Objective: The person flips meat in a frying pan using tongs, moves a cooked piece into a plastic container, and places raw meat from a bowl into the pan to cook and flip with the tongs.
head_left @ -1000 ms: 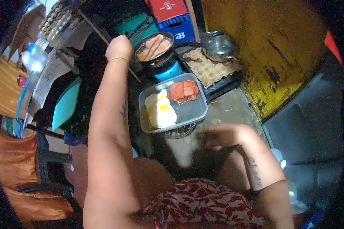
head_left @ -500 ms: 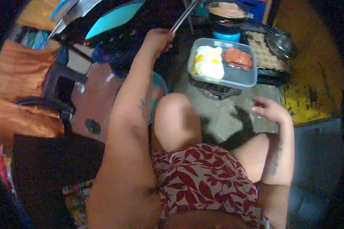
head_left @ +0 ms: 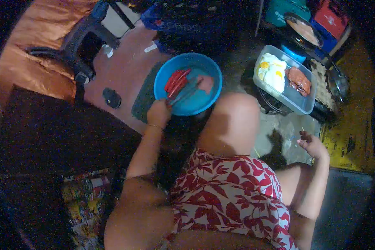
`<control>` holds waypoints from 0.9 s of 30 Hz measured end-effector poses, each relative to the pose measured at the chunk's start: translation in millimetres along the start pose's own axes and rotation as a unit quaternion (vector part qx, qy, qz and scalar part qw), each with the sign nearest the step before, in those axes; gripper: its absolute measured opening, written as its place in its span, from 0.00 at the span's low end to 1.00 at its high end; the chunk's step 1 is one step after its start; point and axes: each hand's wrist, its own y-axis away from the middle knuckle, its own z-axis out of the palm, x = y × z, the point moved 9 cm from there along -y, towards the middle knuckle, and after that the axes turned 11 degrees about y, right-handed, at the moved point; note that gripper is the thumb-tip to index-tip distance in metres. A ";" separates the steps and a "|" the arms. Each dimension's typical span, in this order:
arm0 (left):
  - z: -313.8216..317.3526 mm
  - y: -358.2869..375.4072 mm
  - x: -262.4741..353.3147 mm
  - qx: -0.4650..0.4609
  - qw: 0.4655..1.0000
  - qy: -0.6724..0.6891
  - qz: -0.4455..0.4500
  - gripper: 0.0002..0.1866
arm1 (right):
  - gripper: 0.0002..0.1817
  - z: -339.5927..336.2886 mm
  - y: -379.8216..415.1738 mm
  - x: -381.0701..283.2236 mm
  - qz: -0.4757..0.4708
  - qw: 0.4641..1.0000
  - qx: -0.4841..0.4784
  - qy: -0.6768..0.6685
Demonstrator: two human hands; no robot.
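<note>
My left hand (head_left: 159, 113) is closed round the handle end of metal tongs (head_left: 182, 96) at the near-left rim of a blue basin (head_left: 216, 96). The tongs reach slantwise into the basin, over its bottom. Inside lie red, shiny pieces (head_left: 177, 81) and a flat pinkish piece (head_left: 205, 84); I cannot make out what they are. My right hand (head_left: 313, 145) hangs above the floor by my right knee, fingers loosely bent and apart, holding nothing. Beyond it stands a clear plastic container (head_left: 296, 109) with fried eggs (head_left: 272, 73) and browned reddish meat (head_left: 298, 80).
At the far right, a pan (head_left: 303, 30) with pale pinkish food sits on a blue-sided stove (head_left: 293, 54). Beside the container are an egg tray (head_left: 320, 73) and a glass lid (head_left: 338, 85). A dark blue crate (head_left: 183, 23) stands behind the basin; a slipper (head_left: 111, 97) lies left.
My left hand has swung down and toward me with the tongs, from the upper middle to the basin. The view has turned left, bringing the whole basin into sight. My right hand stays beside my knee.
</note>
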 end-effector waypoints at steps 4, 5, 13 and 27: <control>25.3 16.4 6.7 -0.015 0.994 -0.105 0.017 0.10 | 0.34 12.9 -14.2 6.7 0.000 1.000 -0.016 -0.001; 25.4 18.3 13.3 -0.005 0.990 -0.139 0.030 0.10 | 0.34 13.5 -14.2 5.4 0.001 1.000 -0.020 0.014; 42.5 13.4 23.9 0.020 0.976 -0.199 0.087 0.09 | 0.34 18.7 -16.3 27.2 0.023 0.998 -0.011 0.049; 53.6 1.1 10.6 -0.007 0.969 -0.246 0.024 0.13 | 0.36 13.7 -11.3 13.3 0.023 0.998 -0.019 0.062</control>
